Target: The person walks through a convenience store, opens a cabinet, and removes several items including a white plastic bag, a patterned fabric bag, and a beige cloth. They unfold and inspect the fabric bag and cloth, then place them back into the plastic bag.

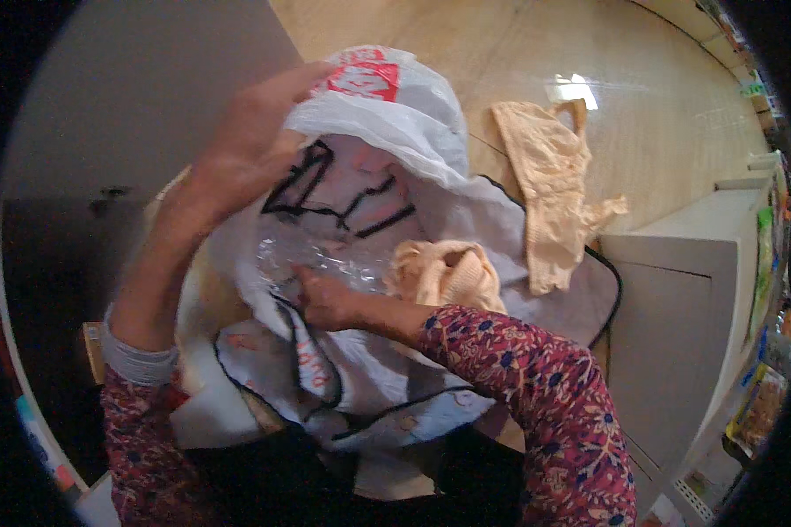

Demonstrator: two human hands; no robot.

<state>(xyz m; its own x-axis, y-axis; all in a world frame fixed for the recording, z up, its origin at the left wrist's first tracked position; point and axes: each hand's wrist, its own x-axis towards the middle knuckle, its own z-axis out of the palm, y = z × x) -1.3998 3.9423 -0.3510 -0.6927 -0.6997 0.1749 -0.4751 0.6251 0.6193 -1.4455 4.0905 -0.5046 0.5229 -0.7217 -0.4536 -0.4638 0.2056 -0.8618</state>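
Note:
A white woven plastic sack (428, 125) with red printing lies before me, its mouth spread wide. My left hand (250, 132), slightly blurred, grips the sack's upper left rim. Over the inside of the sack, my right hand (329, 300) touches a crumpled clear plastic bag (273, 257); whether its fingers hold the film cannot be told. Just right of that hand is a bunched peach knitted garment (451, 270), its lower part behind my sleeve. Below it bunches pale printed fabric with black piping (402, 421). Black straps or trim (385, 217) show inside the sack.
Another peach knitted garment (554, 197) lies flat to the right, partly on grey cloth with black edging (570, 303). A pale cabinet (666, 316) stands beyond it. Several packages (758, 402) line the far right rim. Glossy beige tiles (646, 125) cover the floor.

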